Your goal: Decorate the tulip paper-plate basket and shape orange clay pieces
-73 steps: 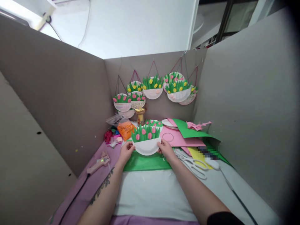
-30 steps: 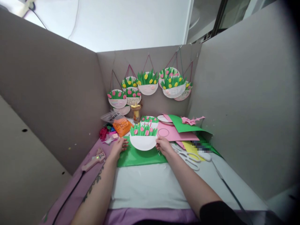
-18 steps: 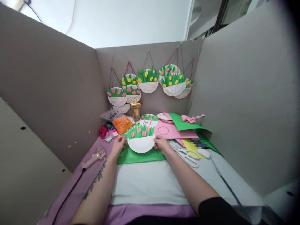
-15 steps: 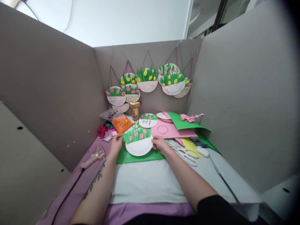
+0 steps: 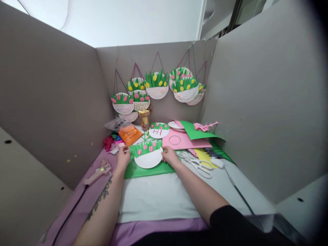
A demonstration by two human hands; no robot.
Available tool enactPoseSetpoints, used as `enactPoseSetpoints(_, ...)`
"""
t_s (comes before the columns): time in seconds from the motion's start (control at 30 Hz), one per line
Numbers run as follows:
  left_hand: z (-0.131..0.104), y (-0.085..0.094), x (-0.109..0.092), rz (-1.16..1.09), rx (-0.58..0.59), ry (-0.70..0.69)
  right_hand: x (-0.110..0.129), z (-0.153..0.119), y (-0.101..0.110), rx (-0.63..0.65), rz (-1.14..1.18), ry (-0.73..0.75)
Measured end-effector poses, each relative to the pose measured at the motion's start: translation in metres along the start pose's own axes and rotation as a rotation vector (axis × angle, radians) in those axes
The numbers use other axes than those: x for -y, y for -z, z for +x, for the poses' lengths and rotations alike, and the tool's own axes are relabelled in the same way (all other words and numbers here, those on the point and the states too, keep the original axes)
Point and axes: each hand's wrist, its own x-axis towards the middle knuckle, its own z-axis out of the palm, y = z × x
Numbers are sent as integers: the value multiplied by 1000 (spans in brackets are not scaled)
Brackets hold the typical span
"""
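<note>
A paper plate basket (image 5: 149, 161), with a white half plate in front and green paper grass with pink tulips above, is held over a green sheet (image 5: 130, 173). My left hand (image 5: 123, 158) is closed at the grass's left edge, its thumb and fingers pinching there. At the other side, my right hand (image 5: 170, 155) pinches the right rim of the plate. Just behind lies a finished plate basket (image 5: 159, 132) lettered "Hi". White-handled scissors (image 5: 198, 164) rest to the right of my right hand. A pink glue gun (image 5: 97, 173) lies left of my left forearm.
Several plate baskets (image 5: 156, 92) hang by strings on the grey back panel. An orange clay bag (image 5: 130, 134), a jar (image 5: 145, 121) and pink card (image 5: 188, 142) stand or lie at the back. A cable runs along each side; grey panels wall in both sides.
The whole view has shifted slightly, so everything sits a little further left. Both hands keep their hold on the plate basket, which has barely moved.
</note>
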Motion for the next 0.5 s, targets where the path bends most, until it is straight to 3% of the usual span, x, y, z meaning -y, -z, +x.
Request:
enactPoseSetpoints(0.1,0,1,-1,-4,4,-12,-1,6,7,-97,-84,90)
enactPoseSetpoints(0.2,-4,1,-3,39,82,-58,-4,10,18,-181,-158,168)
enactPoseSetpoints(0.4,-28,-3,-21,328,340,-535,-6,14,48,-309,-221,245)
enactPoseSetpoints(0.5,-40,-5,-29,426,490,-672,-5,18,75,-562,-166,332)
